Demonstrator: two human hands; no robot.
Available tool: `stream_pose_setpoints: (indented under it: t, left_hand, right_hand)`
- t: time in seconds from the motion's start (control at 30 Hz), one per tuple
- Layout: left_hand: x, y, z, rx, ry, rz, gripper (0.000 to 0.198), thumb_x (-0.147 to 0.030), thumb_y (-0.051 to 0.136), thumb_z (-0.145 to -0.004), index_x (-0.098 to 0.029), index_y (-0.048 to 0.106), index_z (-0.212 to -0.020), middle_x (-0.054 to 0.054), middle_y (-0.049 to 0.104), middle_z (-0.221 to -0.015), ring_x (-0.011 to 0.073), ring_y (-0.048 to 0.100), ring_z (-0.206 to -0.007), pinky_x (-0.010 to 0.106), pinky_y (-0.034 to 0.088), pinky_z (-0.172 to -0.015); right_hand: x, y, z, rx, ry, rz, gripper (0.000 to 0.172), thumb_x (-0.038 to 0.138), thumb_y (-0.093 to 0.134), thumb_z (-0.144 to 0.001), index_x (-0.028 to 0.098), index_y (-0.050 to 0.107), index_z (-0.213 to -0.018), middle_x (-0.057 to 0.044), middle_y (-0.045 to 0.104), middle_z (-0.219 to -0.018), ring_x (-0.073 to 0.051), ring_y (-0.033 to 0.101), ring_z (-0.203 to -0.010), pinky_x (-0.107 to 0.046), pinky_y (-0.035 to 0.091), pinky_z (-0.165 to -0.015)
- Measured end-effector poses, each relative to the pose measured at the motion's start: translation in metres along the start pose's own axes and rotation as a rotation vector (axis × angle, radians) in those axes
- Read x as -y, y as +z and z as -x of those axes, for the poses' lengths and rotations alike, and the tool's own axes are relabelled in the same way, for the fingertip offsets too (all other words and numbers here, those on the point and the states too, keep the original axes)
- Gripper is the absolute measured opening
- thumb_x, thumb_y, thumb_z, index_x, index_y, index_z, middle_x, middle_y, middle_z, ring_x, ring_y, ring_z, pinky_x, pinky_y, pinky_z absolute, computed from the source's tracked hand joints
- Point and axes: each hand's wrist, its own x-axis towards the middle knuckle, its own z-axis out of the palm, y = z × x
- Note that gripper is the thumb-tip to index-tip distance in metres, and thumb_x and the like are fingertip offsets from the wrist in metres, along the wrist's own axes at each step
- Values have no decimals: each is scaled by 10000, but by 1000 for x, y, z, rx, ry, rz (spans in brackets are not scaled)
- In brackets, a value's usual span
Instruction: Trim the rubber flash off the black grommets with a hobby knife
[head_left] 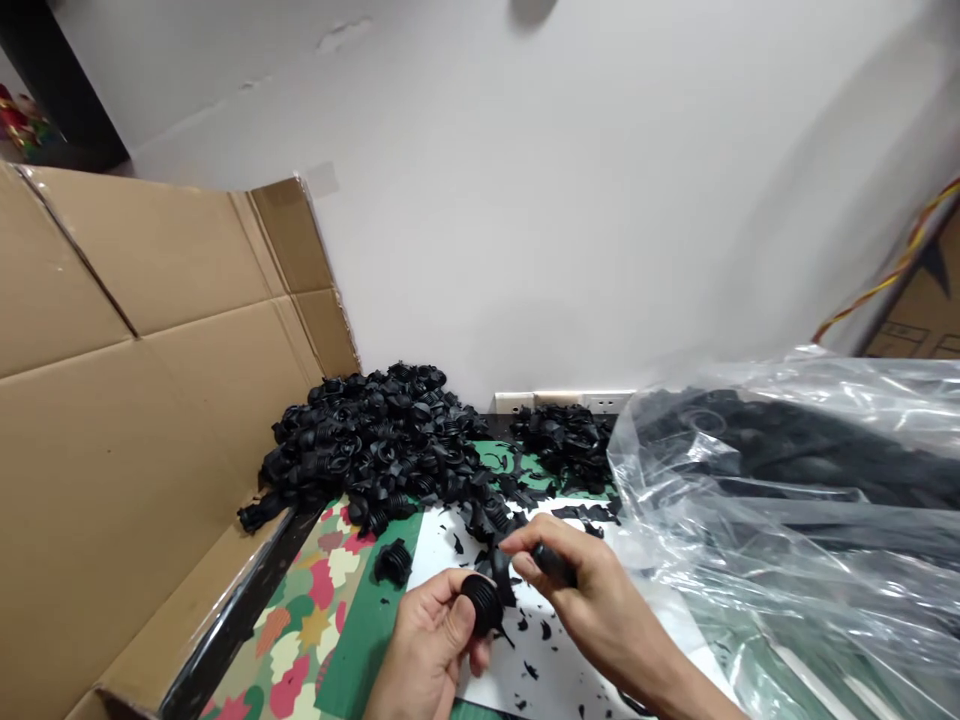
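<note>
My left hand (435,630) is closed on a black ribbed rubber bellows (482,604), thumb and fingers pinching its side. A thin black strip hangs from the lower edge of this part. Just to the right, my right hand (581,580) is wrapped round a black-handled tool (553,566); its working end cannot be made out. Dark rubber flaps (501,575) show between the two hands. Beneath them lies a white sheet (559,675) scattered with black trimmings. A single ribbed black piece (393,563) rests beyond my left hand.
A large heap of black rubber parts (390,430) lies against the wall, beside a cardboard panel (165,400) on the left. A smaller pile of black scraps (566,440) sits before wall sockets (609,402). At right, a clear plastic bag (750,510) holds more black pieces.
</note>
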Motion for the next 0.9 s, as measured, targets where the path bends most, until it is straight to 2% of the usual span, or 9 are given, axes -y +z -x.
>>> stream_pose_setpoints:
  t: [0.13,0.23,0.37,0.5,0.57,0.67,0.73,0.83,0.9]
  left_hand:
    - [-1,1,-1,2,20,-51,362,-442,775,-622,-103,707,-731,-3,509,-541,74,398,-483,179,285,-459]
    - [1,1,-2,19,28,-80,368,-448,770,-629,-101,711,-736,-4,506,-535,69,390,-476,180,274,-455]
    - [7,-2,-7,20,-5,-68,340,-430,773,-634,-110,696,-717,-14,508,-512,63,382,-448,187,273,-449]
    - [11,1,-7,-16,-27,6,330,-424,784,-619,-118,664,-657,-18,519,-495,57,387,-413,184,265,-419]
    - [10,5,-2,32,-41,24,338,-432,782,-619,-120,655,-640,-22,515,-455,51,379,-371,179,235,-387]
    - [6,8,5,155,-74,18,357,-455,772,-622,-115,670,-656,-15,516,-391,53,385,-315,177,202,-353]
    - [4,8,7,138,-57,51,354,-433,783,-620,-110,697,-737,-6,539,-414,69,442,-347,175,241,-369]
    - [1,5,5,14,-39,139,347,-337,796,-640,-129,689,-897,8,596,-522,84,511,-421,177,311,-415]
    - [0,3,3,-40,-48,207,302,-285,785,-667,-159,661,-912,20,638,-606,85,535,-447,177,341,-432]
  right_hand:
    - [1,3,6,79,-142,-3,185,161,480,-803,202,657,-769,-41,621,-709,-171,601,-644,-267,456,-567]
    - [-1,5,9,112,-289,83,250,106,410,-807,178,649,-801,-58,597,-708,-160,591,-609,-241,448,-522]
    - [-3,10,12,159,-431,387,304,71,339,-834,157,629,-802,-61,588,-695,-146,548,-514,-232,393,-445]
    - [-11,16,12,75,-572,659,313,37,315,-806,172,579,-705,-44,545,-621,-144,465,-416,-250,284,-375]
    - [-17,14,8,-5,-472,642,279,47,328,-786,184,555,-698,-47,549,-640,-140,440,-409,-251,268,-376]
    - [-22,0,-1,-171,-98,439,170,129,382,-779,203,504,-687,-40,559,-651,-150,473,-465,-246,338,-421]
    - [-21,-9,-6,-211,50,324,192,238,388,-826,213,478,-659,-19,541,-593,-165,490,-502,-256,376,-454]
    - [-13,-13,-7,-106,187,100,344,391,368,-863,206,494,-602,-11,532,-566,-171,482,-536,-272,376,-491]
    - [-7,-8,-4,23,231,0,333,385,399,-841,198,499,-584,-5,528,-575,-171,479,-565,-275,370,-522]
